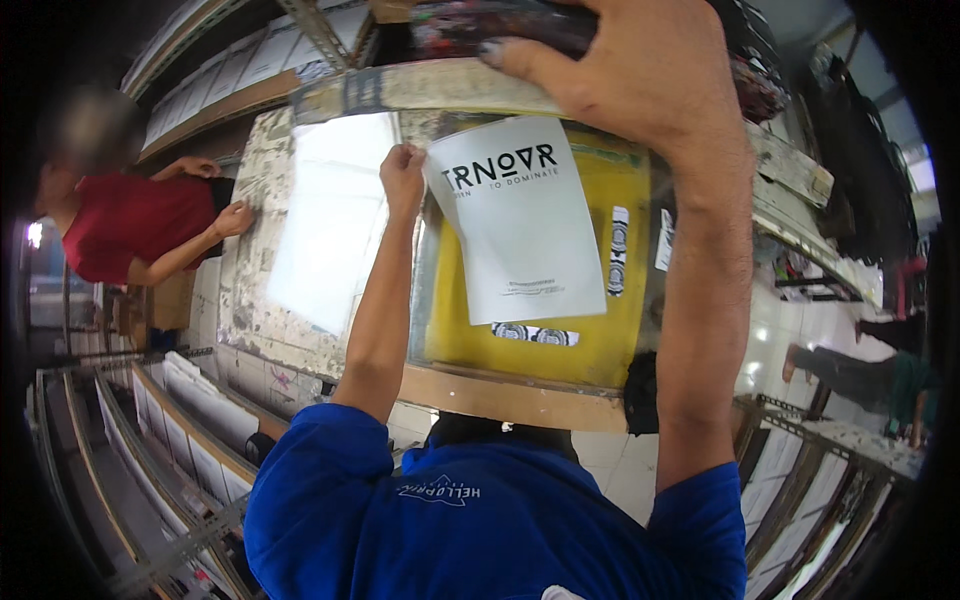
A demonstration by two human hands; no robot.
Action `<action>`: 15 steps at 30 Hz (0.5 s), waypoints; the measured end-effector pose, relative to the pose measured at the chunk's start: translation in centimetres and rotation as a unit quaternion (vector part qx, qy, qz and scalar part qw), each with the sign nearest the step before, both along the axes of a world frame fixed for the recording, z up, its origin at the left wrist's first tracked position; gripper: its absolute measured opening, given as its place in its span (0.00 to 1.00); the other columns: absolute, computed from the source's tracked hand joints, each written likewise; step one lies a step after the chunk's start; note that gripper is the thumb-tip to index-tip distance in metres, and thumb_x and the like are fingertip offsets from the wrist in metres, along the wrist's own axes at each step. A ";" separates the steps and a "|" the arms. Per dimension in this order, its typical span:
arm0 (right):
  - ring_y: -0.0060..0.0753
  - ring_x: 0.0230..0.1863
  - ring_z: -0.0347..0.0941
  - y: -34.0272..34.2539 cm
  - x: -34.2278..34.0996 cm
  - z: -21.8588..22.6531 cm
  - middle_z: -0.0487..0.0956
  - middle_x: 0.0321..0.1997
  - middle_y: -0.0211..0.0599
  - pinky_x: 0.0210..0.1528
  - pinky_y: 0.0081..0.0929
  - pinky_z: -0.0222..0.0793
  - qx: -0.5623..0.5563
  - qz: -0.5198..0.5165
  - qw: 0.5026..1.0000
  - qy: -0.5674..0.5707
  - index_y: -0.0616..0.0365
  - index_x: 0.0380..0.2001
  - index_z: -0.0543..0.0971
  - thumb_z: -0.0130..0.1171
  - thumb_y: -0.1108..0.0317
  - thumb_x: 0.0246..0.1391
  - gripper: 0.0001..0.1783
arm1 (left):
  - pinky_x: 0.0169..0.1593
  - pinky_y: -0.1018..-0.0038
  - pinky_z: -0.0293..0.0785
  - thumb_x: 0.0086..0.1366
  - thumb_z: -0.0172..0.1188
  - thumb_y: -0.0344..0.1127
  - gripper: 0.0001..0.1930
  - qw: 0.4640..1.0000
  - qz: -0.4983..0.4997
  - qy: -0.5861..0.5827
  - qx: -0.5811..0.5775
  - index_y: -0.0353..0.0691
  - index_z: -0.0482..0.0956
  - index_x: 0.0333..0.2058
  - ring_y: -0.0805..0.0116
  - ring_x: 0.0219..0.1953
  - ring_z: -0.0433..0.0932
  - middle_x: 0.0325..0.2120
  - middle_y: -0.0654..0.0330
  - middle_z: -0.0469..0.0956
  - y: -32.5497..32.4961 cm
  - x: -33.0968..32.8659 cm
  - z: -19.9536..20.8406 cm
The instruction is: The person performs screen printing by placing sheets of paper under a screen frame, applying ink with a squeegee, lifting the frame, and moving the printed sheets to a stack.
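Note:
My left hand (403,178) pinches the upper left corner of a white printed sheet (540,240). Black lettering runs across its top and small print along its bottom; a bend shows near the held corner. The sheet lies over a yellow screen-printing screen (625,345). My right hand (650,75) is large at the top, above the far edge of the screen. Its thumb stretches left across a dark, ink-stained object (455,28) behind a wooden bar (430,88); the other fingers are out of view. Two white strips with black round patterns, one upright (618,250) and one flat (535,334), lie beside the sheet.
A glossy white panel (335,220) lies left of the screen on a paint-spotted table (250,290). A person in a red shirt (145,225) stands at the far left. Racks of framed screens (180,420) fill the lower left; another rack (800,470) stands lower right.

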State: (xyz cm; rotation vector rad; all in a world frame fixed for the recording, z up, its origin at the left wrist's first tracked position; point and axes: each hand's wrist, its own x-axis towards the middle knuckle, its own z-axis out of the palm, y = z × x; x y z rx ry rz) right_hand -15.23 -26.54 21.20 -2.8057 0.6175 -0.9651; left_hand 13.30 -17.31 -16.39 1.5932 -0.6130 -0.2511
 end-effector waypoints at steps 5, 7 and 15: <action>0.39 0.36 0.84 -0.2 0.3 0.9 0.88 0.37 0.42 0.45 0.35 0.78 -0.014 -0.033 0.999 0.026 0.52 0.46 0.88 0.71 0.52 0.45 0.25 | 0.36 0.76 0.70 0.65 0.64 0.26 0.04 0.993 0.115 0.030 -0.006 0.33 0.80 0.36 0.74 0.30 0.74 0.28 0.62 0.79 9.7 6.3 0.8; 0.41 0.40 0.85 -0.9 -0.1 -0.4 0.88 0.41 0.44 0.47 0.34 0.78 -0.140 -0.052 0.989 0.002 0.45 0.51 0.87 0.74 0.52 0.48 0.26 | 0.36 0.75 0.71 0.65 0.64 0.27 0.04 0.983 0.178 0.027 -0.021 0.34 0.81 0.36 0.74 0.29 0.74 0.27 0.62 0.79 13.2 9.1 0.3; 0.39 0.42 0.84 -1.8 -0.4 -0.2 0.88 0.41 0.42 0.50 0.33 0.76 -0.012 -0.023 1.000 0.008 0.44 0.52 0.86 0.73 0.53 0.49 0.26 | 0.43 0.72 0.75 0.62 0.65 0.28 0.08 0.902 0.402 0.106 -0.116 0.32 0.79 0.39 0.67 0.37 0.78 0.35 0.58 0.81 23.8 18.4 -1.9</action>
